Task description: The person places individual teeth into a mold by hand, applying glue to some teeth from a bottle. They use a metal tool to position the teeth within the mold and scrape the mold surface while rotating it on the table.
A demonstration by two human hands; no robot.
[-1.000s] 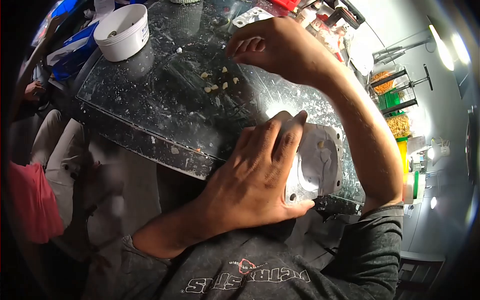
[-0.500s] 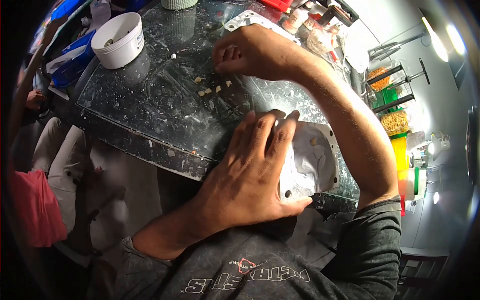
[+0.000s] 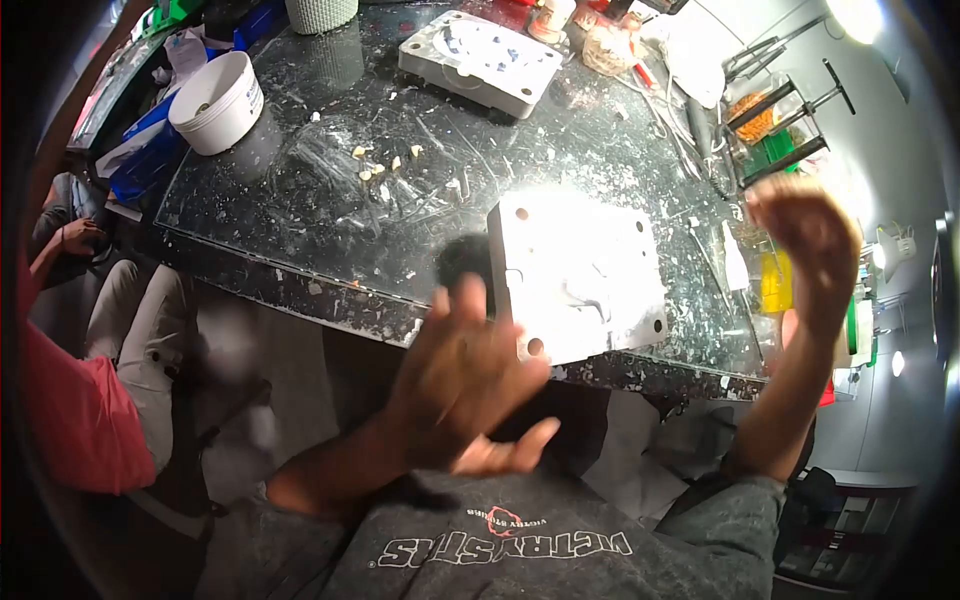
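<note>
A pale block-shaped mould half with round holes near its corners lies by the table's front edge, its top washed out by bright light. My left hand is just left of its near corner, smeared by motion, fingers apart and nothing in it. Up at the right, over the table's side, my right hand is bent at the wrist and blurred; its fingers are too smeared to read. Several small yellowish pieces lie on the dark table. Farther back sits a second mould half with blue bits on top.
A white tub stands at the table's left, near a textured pale pot. Cables and a slim white bottle lie along the right side. Another person in a pink top sits at the left.
My left hand has come off the near mould half, moving down and left. My right hand has swung from above the table's back to the far right, uncovering the second mould half.
</note>
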